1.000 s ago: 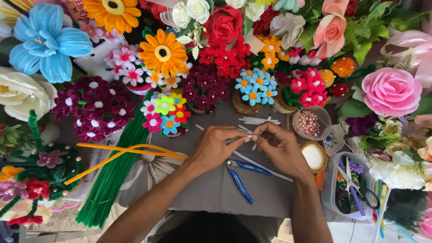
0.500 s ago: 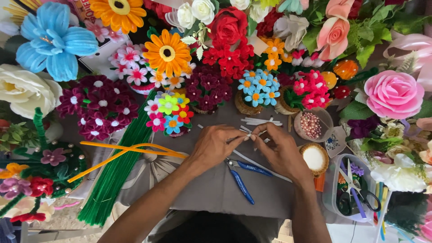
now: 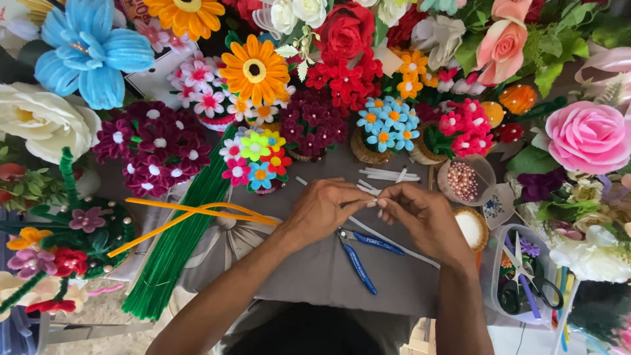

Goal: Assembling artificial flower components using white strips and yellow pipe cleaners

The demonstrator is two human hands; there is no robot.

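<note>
White pipe cleaner (image 3: 372, 203), seemingly bent

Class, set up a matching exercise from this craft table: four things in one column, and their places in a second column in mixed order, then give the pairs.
Things:
1. blue-handled pliers
2. green pipe-cleaner bundle
3. cup of pink beads
4. big blue flower

Places:
A. top left corner
B. right of the hands, by the flower pots
C. on the grey cloth just below the hands
D. left of the hands, lying slantwise

Pairs: 1-C, 2-D, 3-B, 4-A

Two hands (image 3: 328, 209) (image 3: 424, 217), one blue-handled pliers (image 3: 358, 253), one bead bowl (image 3: 467, 181), two orange pipe cleaners (image 3: 190, 213).
</note>
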